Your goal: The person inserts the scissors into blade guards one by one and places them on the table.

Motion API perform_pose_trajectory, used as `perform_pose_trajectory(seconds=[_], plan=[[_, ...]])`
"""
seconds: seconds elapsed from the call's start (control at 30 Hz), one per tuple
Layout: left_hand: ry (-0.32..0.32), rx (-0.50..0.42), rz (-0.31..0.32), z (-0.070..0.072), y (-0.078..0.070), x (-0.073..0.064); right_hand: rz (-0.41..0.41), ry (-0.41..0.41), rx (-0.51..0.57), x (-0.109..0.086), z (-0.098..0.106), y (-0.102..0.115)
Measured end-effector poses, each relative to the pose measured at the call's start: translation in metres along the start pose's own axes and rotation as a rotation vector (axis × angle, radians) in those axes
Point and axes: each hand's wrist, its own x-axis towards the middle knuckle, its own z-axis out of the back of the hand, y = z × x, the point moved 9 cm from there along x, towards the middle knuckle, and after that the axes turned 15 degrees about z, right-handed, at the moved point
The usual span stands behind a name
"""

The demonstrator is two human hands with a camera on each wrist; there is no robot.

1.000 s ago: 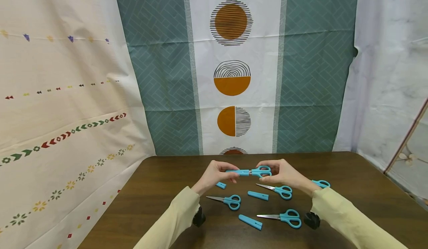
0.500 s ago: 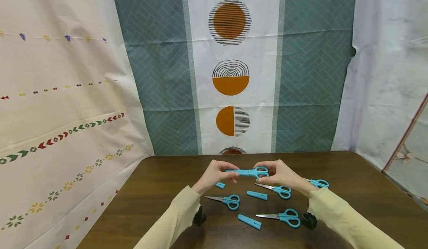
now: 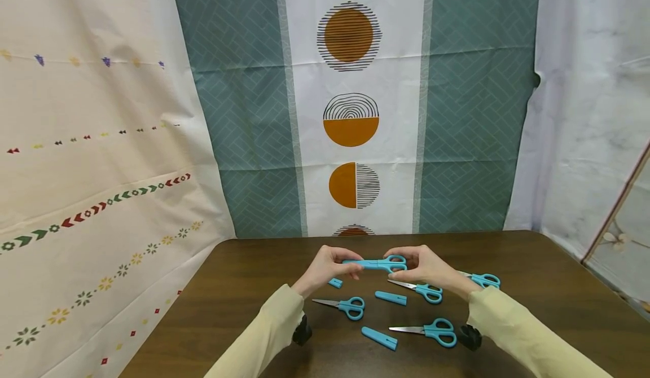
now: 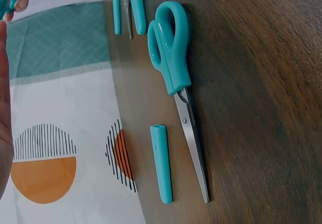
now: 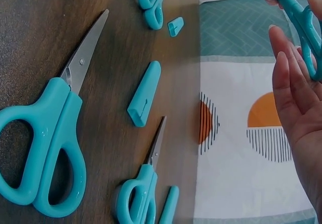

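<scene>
Above the table, both hands hold one pair of turquoise-handled scissors [image 3: 396, 263] level between them. My left hand [image 3: 332, 266] pinches the turquoise blade cover [image 3: 369, 264] between thumb and fingers. On the other side my right hand [image 3: 425, 266] holds the handle loops, its thumb below and fingers above. The cover's mouth meets the handles, and the blades are hidden inside it. In the right wrist view, the right hand [image 5: 301, 95] has its fingers extended along the handle loops. At the left wrist view's edge, only a strip of the left hand [image 4: 5, 118] shows.
Several uncovered scissors lie on the brown table [image 3: 244, 310], including a left pair [image 3: 351, 308], a front pair [image 3: 440, 333] and one behind [image 3: 429, 293]. Loose turquoise covers lie among them, one in the middle [image 3: 391, 298] and one in front [image 3: 380, 338]. Patterned cloth [image 3: 254, 141] hangs behind.
My right hand has moved slightly left, bringing the handles against the cover. The short strip of metal seen between them a second ago is now covered. The left hand keeps its hold.
</scene>
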Motion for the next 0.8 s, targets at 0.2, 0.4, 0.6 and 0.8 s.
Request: perform_pose_trajectory(seconds=[0.2, 0.4, 0.6, 0.8], plan=[[0.000, 0.003, 0.013, 0.002, 0.002, -0.001, -0.018, -0.014, 0.034, 0.001, -0.002, 0.000], [-0.003, -0.020, 0.011, 0.004, 0.002, -0.002, 0.002, -0.032, 0.054, 0.006, -0.005, 0.021], [-0.027, 0.049, 0.063, 0.006, -0.011, -0.011, 0.008, -0.058, -0.036, 0.006, -0.002, 0.021], [-0.052, 0.084, 0.091, 0.014, 0.008, -0.007, 0.004, -0.079, -0.093, 0.005, 0.000, 0.001]])
